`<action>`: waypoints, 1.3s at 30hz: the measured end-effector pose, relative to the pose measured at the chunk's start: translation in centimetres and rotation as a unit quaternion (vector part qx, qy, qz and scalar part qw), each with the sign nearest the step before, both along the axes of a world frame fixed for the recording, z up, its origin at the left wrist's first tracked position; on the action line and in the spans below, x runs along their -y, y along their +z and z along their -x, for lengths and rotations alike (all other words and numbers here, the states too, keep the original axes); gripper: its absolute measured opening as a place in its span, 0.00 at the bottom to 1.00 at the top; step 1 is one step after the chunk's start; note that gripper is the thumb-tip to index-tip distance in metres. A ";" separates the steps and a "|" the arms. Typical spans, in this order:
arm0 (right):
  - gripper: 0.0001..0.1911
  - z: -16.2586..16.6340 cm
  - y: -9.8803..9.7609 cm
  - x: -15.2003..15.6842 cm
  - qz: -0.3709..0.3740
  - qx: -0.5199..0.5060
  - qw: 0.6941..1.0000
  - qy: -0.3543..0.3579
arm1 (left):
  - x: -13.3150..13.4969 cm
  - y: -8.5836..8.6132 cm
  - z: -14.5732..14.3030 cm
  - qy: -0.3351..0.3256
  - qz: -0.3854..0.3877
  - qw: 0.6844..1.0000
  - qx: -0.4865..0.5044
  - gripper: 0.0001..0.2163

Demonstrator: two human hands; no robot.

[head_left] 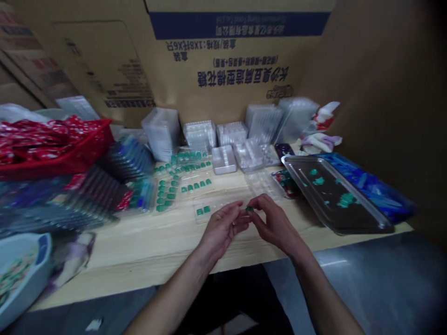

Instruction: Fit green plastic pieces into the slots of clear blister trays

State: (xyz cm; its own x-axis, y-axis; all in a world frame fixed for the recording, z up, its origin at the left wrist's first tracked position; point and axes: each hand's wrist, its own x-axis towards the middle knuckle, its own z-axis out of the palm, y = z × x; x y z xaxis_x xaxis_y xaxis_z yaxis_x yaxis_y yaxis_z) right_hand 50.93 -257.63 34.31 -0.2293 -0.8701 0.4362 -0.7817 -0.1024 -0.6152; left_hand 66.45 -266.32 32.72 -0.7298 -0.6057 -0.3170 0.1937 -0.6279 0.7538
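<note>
My left hand and my right hand meet over the wooden table, fingertips pinched together. Between them sits a small green piece, held by the fingers of both hands. Just beyond my left hand lies a clear plastic tray with two green pieces in it. More clear trays filled with green pieces lie further back on the left.
A dark metal tray with loose green pieces rests on the right over a blue packet. Stacks of empty clear trays stand at the back against a cardboard box. A red basket and stacked packs fill the left.
</note>
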 end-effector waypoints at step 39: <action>0.16 -5.1 -5.0 3.0 -0.080 -0.096 0.991 0.051 | 10.9 -6.4 -4.2 -0.054 0.789 0.544 0.281 0.14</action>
